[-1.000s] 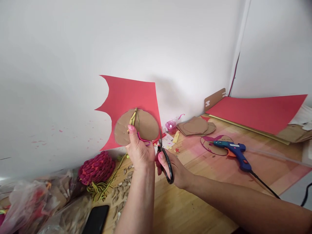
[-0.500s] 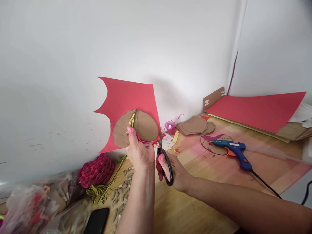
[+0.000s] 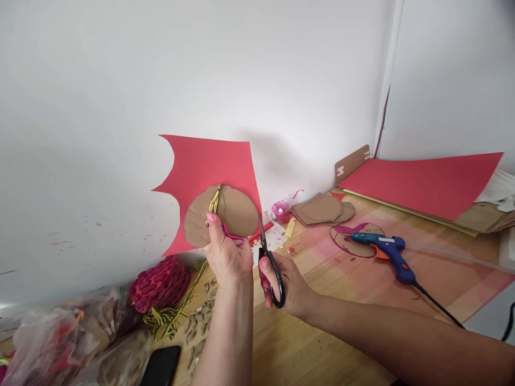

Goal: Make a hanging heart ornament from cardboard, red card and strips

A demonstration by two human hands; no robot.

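My left hand (image 3: 229,254) grips an oval piece of brown cardboard (image 3: 239,214) laid against a sheet of red paper (image 3: 213,163). The thumb presses on the cardboard, beside a tassel of yellow-green cords (image 3: 214,201) and a purple loop. Scalloped cuts run down the paper's left side. In my right hand (image 3: 292,284) is a pair of black-handled scissors (image 3: 277,279), my thumb through one loop. The blades point upward and touch the right edge of the paper, close by the cardboard. My left fingers behind the sheet are hidden.
A blue glue gun (image 3: 388,246) rests on a heart-shaped piece at the right. Behind are cardboard cutouts (image 3: 322,208), a pink cup (image 3: 281,210) and a large red sheet (image 3: 422,182). At left lie a magenta stack (image 3: 161,284), plastic bags (image 3: 80,338) and a phone (image 3: 161,365).
The red paper and cardboard have shifted slightly down and left with my left hand. The scissors have tilted a little, and their blades remain at the paper's right edge.
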